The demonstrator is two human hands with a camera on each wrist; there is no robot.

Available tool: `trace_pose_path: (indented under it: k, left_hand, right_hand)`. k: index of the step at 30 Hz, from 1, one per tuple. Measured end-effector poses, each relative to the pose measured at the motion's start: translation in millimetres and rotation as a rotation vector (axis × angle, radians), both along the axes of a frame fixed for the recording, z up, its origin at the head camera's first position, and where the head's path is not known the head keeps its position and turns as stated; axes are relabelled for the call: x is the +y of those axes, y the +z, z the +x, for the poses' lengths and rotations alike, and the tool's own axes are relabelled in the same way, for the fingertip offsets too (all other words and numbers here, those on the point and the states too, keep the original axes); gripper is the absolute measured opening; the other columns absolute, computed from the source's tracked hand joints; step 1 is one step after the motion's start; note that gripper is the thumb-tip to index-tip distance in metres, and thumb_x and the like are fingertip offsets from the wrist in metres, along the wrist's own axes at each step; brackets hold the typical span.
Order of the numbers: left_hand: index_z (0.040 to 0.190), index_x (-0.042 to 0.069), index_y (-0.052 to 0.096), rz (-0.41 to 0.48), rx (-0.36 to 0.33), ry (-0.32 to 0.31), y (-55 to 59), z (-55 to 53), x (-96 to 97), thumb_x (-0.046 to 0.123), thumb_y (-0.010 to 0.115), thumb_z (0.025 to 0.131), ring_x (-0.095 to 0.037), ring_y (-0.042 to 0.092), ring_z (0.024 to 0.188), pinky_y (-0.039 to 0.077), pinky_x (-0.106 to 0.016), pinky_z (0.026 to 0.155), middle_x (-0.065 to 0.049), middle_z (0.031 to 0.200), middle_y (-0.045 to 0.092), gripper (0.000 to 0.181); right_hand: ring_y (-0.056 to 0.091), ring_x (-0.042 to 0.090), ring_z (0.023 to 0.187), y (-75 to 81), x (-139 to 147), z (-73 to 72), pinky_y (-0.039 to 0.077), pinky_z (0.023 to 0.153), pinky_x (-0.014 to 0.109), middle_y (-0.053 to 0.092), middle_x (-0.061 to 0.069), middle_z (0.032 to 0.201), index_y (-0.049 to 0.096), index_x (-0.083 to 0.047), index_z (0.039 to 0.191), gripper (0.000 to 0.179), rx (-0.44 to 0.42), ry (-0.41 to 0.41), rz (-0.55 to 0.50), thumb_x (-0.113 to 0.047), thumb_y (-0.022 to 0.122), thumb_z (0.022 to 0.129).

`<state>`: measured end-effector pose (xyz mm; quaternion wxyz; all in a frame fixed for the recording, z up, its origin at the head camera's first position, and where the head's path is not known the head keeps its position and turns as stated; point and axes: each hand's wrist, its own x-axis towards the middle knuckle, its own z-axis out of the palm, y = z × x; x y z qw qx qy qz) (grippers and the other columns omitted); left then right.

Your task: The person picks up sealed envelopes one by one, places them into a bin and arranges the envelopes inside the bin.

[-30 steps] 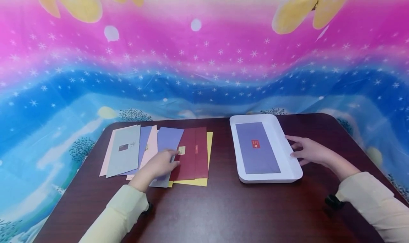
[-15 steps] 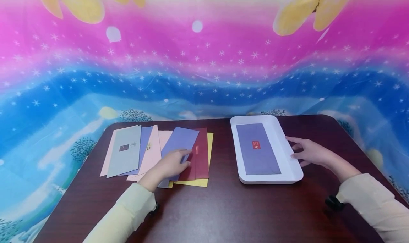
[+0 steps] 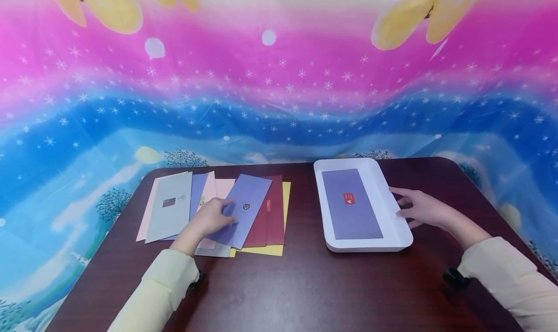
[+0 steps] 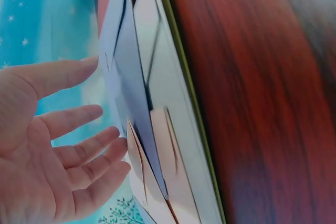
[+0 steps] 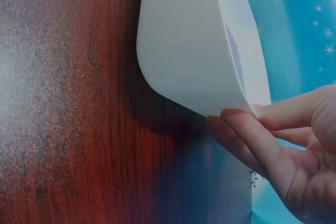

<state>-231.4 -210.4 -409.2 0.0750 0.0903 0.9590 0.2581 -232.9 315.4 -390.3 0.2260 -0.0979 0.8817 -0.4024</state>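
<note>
Dark reddish-brown wood-grain table (image 3: 279,293); at right, white rounded-corner tray (image 3: 389,231), a flat violet paper envelope (image 3: 352,215) lying inside; at left, overlapping paper envelopes: dark-red envelope (image 3: 273,220), pale grey envelope (image 3: 169,215) and, slanted on top toward the right, violet envelope with a round dark emblem (image 3: 250,218); overlap leaves edges exposed, presumably easy to pick out; right hand (image 3: 420,207) pinches the tray's right wall, thumb against fingers, likely to steady it; left hand (image 3: 212,218) at the emblem envelope's left edge, fingers spread, gripping nothing; contact unclear.
</note>
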Motion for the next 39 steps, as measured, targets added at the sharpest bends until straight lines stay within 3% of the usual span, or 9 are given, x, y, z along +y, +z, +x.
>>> trace_pose_path:
  k: [8, 15, 31, 39]
  left_hand:
    - [0.14, -0.013, 0.054, -0.09, -0.042, 0.066, 1.1, 0.4, -4.6, 0.023, 0.083, 0.087, -0.04, 0.06, 0.117, 0.049, -0.053, 0.1, -0.032, 0.135, 0.057, 0.07]
    - [0.144, -0.01, 0.051, -0.186, -0.036, 0.093, -1.7, 2.9, -2.0, 0.042, 0.092, 0.075, -0.039, 0.057, 0.11, 0.05, -0.052, 0.097, -0.029, 0.126, 0.056, 0.095]
    - [0.156, -0.002, 0.037, -0.14, -0.124, 0.165, -3.1, 1.7, 15.3, 0.037, 0.099, 0.065, -0.047, 0.054, 0.115, 0.047, -0.059, 0.099, -0.036, 0.137, 0.043, 0.117]
    - [0.157, -0.001, 0.034, -0.136, -0.131, 0.174, -5.3, -0.9, 18.5, 0.036, 0.1, 0.063, -0.046, 0.053, 0.118, 0.047, -0.059, 0.101, -0.036, 0.14, 0.043, 0.12]
  right_hand:
    - [0.066, 0.042, 0.104, -0.3, 0.4, -0.6, 0.061, 0.075, 0.047, 0.054, 0.04, 0.123, 0.01, 0.016, 0.155, 0.077, 0.002, -0.001, 0.012, 0.006, 0.061, 0.098]
    - [0.066, 0.041, 0.104, -1.4, 0.5, -0.7, 0.061, 0.075, 0.047, 0.055, 0.04, 0.123, 0.011, 0.016, 0.155, 0.078, 0.004, 0.0, -0.001, 0.006, 0.062, 0.097]
    - [0.066, 0.043, 0.105, 0.5, -3.0, -2.2, 0.061, 0.074, 0.046, 0.052, 0.042, 0.127, 0.012, 0.015, 0.156, 0.077, 0.016, 0.018, 0.032, 0.006, 0.061, 0.097]
    - [0.067, 0.04, 0.104, -1.0, -1.4, -3.1, 0.061, 0.075, 0.047, 0.053, 0.04, 0.125, 0.012, 0.014, 0.156, 0.078, -0.013, -0.003, -0.002, 0.005, 0.062, 0.097]
